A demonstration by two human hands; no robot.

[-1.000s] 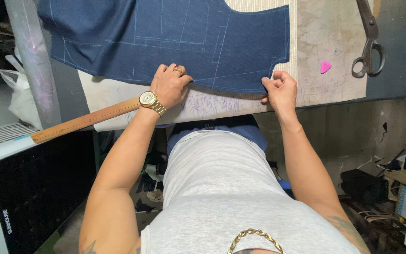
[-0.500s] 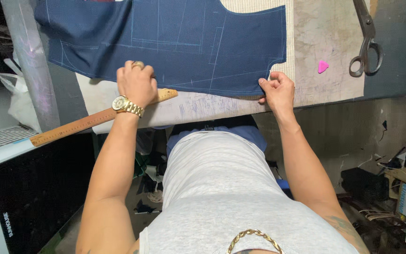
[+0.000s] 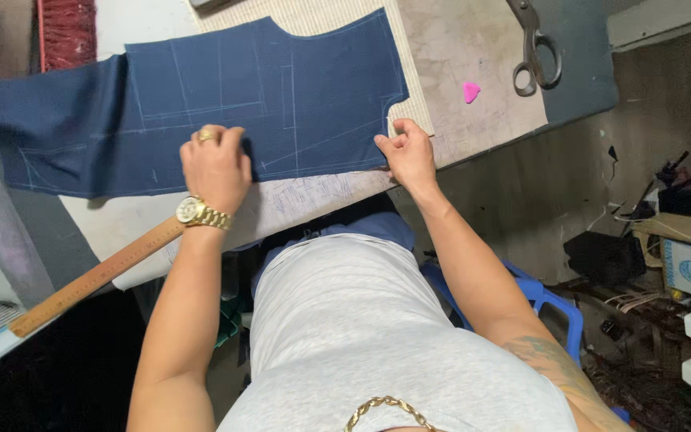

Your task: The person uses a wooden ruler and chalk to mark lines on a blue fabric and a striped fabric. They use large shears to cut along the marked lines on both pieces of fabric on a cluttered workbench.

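A piece of navy fabric point(image 3: 201, 104) marked with pale chalk lines lies flat on the work table point(image 3: 473, 128). My left hand point(image 3: 216, 164), with a gold ring and watch, presses down on the fabric's near edge and covers the end of a long wooden ruler point(image 3: 93, 280). The ruler slants out past the table's near left edge. My right hand point(image 3: 409, 152) pinches the fabric's near right corner between thumb and fingers.
Large metal scissors point(image 3: 537, 48) and a pink piece of tailor's chalk point(image 3: 471, 91) lie on the table to the far right. A red brush point(image 3: 65, 32) sits at the top left. A blue plastic stool point(image 3: 553, 304) and cardboard boxes point(image 3: 689, 264) stand on the floor to the right.
My left hand has slid left along the fabric's near edge, and the ruler has drawn back with it. My right hand stays at the fabric's corner. The camera now looks more to the left.
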